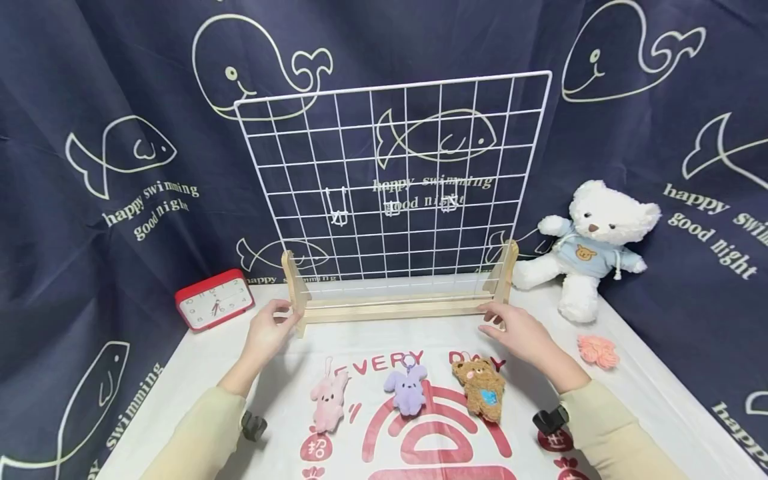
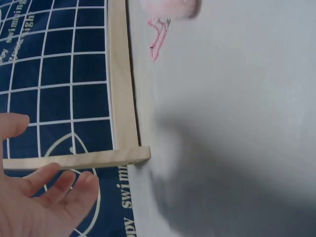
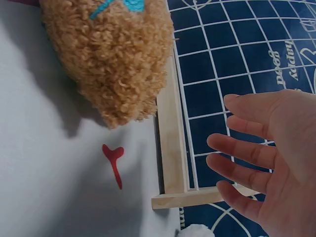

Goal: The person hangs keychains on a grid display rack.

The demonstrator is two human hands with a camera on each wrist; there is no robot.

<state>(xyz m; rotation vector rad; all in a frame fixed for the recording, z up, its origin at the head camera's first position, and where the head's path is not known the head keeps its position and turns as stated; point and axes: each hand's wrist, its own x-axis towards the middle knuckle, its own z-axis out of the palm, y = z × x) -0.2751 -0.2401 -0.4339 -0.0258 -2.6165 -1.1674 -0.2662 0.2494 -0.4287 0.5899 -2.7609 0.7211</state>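
A white wire grid panel stands upright in a wooden base with a foot at each end. Beside the left foot is my left hand, fingertips right at the wood and thumb held apart. My right hand is at the base's right end, its fingers spread and relaxed, with nothing gripped. Three small plush keychains lie in front of the base: a pink bunny, a purple one with long ears and a brown bear. Three white hooks hang on the grid.
A red alarm clock stands at the left. At the right sits a white teddy bear in a blue top, with a pink bundle in front of it. A dark blue printed curtain surrounds the white table.
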